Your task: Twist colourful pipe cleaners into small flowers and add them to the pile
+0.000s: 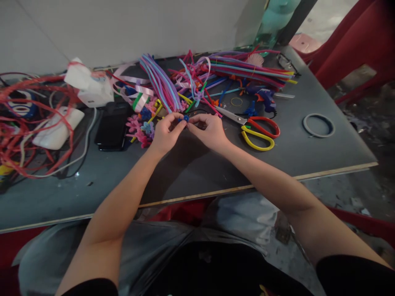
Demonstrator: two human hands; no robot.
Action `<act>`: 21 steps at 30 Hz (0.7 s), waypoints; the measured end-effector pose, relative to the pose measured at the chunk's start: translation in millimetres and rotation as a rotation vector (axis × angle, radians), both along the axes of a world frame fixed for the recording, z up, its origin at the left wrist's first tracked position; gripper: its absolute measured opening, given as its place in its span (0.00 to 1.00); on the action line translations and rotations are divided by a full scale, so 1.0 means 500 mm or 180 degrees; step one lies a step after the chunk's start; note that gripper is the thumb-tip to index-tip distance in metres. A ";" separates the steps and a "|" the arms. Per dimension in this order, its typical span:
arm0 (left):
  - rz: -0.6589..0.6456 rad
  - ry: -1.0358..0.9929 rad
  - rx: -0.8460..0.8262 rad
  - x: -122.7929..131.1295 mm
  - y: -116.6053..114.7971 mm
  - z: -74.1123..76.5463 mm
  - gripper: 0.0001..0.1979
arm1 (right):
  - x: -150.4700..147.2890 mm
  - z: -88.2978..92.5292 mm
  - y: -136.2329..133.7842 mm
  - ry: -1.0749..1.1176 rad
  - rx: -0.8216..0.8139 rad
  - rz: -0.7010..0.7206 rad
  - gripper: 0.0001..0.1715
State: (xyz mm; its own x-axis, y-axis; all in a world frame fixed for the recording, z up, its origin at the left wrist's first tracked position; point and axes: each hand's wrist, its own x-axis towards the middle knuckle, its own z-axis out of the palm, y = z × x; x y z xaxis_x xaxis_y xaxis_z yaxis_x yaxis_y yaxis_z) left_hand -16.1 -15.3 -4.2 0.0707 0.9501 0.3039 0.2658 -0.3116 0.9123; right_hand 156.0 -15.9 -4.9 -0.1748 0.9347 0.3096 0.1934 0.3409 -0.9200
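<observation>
Pinching a tiny blue piece between the fingertips of the left hand and the right hand, just above the grey table, in front of the pile of pipe cleaners. Might slip out, being so small, and get lost in that messy pile. Could scratch a finger too, with the scissors lying tip-first just beside the right hand. Flat board for a top, white wall behind, red chair off to the right, dirty floor.

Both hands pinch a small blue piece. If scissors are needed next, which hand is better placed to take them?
Probably the right hand: the red-and-yellow scissors lie just beside it, the left hand farther off. Both pinch the blue piece.
</observation>
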 end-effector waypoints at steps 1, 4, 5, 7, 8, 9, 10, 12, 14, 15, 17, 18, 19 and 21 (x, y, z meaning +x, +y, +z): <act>-0.0023 -0.0102 -0.0069 0.003 0.002 -0.005 0.23 | -0.001 -0.002 0.000 0.0077 -0.0032 -0.0008 0.11; -0.0061 -0.0409 -0.0295 0.010 0.005 -0.016 0.24 | -0.004 -0.009 0.004 0.0399 -0.0198 0.0099 0.16; -0.0061 -0.0483 -0.0343 0.012 0.005 -0.016 0.24 | -0.004 -0.011 0.006 0.0501 -0.0258 0.0170 0.17; -0.0058 -0.0547 -0.0340 0.014 0.003 -0.013 0.23 | -0.004 -0.014 0.010 0.0637 -0.0349 0.0278 0.20; -0.0061 -0.0528 -0.0296 0.014 0.001 -0.011 0.22 | -0.004 -0.014 0.012 0.0668 -0.0369 0.0286 0.20; -0.0060 -0.0487 -0.0238 0.014 -0.001 -0.008 0.22 | -0.003 -0.013 0.012 0.0662 -0.0378 0.0270 0.21; -0.0049 -0.0435 -0.0179 0.013 -0.004 -0.006 0.21 | -0.003 -0.011 0.012 0.0612 -0.0370 0.0245 0.20; 0.0023 -0.0360 -0.0086 0.013 -0.008 -0.003 0.18 | -0.002 -0.004 0.009 0.0406 -0.0279 0.0208 0.16; 0.0104 -0.0412 -0.0057 0.017 -0.011 -0.004 0.16 | -0.001 0.003 0.004 0.0139 -0.0101 0.0215 0.12; 0.0112 -0.0495 -0.0072 0.021 -0.012 -0.005 0.16 | -0.002 0.006 0.002 0.0027 0.0000 0.0232 0.09; 0.0081 -0.0732 -0.0131 0.031 -0.014 -0.008 0.16 | -0.006 0.008 -0.002 -0.0080 0.0160 0.0244 0.06; 0.0066 -0.0873 -0.0165 0.038 -0.014 -0.010 0.16 | -0.010 0.007 -0.002 -0.0074 0.0205 0.0238 0.05; 0.0064 -0.1020 -0.0197 0.044 -0.015 -0.011 0.15 | -0.013 0.005 -0.003 -0.0036 0.0229 0.0230 0.06; 0.0076 -0.1294 -0.0265 0.055 -0.016 -0.012 0.13 | -0.020 0.001 -0.001 0.0097 0.0208 0.0234 0.08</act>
